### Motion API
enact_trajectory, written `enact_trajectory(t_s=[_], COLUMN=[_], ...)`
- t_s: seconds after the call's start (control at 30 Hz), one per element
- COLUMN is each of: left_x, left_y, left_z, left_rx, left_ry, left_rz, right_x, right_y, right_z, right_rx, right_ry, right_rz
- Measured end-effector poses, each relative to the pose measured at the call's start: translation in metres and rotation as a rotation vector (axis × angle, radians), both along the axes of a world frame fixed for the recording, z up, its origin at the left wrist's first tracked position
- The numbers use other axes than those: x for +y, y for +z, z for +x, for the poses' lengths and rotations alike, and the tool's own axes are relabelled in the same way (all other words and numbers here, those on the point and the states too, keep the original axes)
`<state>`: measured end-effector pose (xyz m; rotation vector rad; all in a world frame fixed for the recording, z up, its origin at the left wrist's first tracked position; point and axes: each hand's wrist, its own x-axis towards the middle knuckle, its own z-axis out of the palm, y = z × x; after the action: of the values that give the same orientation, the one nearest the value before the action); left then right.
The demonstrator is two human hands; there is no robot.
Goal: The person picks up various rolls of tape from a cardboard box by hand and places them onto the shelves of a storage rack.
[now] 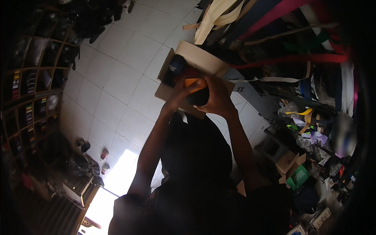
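Note:
Both my hands are wrapped round a black and orange rounded object (200, 97), whose exact kind I cannot make out. My left hand (176, 96) grips its left side, with the thumb across the orange part. On the other side my right hand (220, 98) curls its fingers about the black part. They hold it over an open cardboard box (201, 58) with its flaps spread. A dark blue rounded item (178, 65) and something dark red lie inside the box, partly hidden by my hands.
Straps and strips of material (274, 39) hang at the upper right. Wooden shelves (33, 94) line the left side above a tiled floor (113, 82). Shoes (84, 145) lie at the lower left. To the right are a small opened carton (291, 166) and cluttered scraps (313, 137).

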<state>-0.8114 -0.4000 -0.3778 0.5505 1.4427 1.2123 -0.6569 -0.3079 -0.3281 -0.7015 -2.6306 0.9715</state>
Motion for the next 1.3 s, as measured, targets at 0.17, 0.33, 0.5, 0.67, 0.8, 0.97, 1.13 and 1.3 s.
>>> enact_trajectory(t_s=[0.17, 0.33, 0.5, 0.67, 0.8, 0.97, 1.13, 1.3], left_x=[-0.017, -0.018, -0.006, 0.003, 0.007, 0.007, 0.015, 0.03], left_y=[0.004, 0.017, 0.019, 0.019, -0.022, -0.073, -0.106, -0.154], left_z=[-0.001, -0.007, -0.002, 0.012, 0.025, 0.022, 0.018, -0.004], left_rx=[-0.218, -0.529, -0.708, -0.852, -0.867, -0.814, -0.82, 0.237], left_ry=[0.055, 0.223, 0.325, 0.388, 0.481, 0.409, 0.386, 0.186], left_rz=[-0.054, 0.058, 0.164, 0.241, 0.216, 0.201, 0.076, -0.376], right_x=[-0.016, -0.025, -0.039, -0.062, -0.065, -0.054, -0.048, -0.043], right_y=[0.01, -0.004, -0.021, -0.049, -0.065, -0.092, -0.097, -0.101], right_z=[-0.015, -0.02, -0.018, -0.014, -0.015, -0.002, 0.009, 0.052], right_rx=[0.067, 0.164, 0.371, 0.536, 0.681, 0.51, 0.333, 0.381], right_ry=[0.07, 0.06, -0.145, -0.54, -0.571, -0.569, -0.671, -0.879], right_rz=[0.02, -0.068, 0.094, -0.237, -0.816, -0.804, -0.734, -0.782])
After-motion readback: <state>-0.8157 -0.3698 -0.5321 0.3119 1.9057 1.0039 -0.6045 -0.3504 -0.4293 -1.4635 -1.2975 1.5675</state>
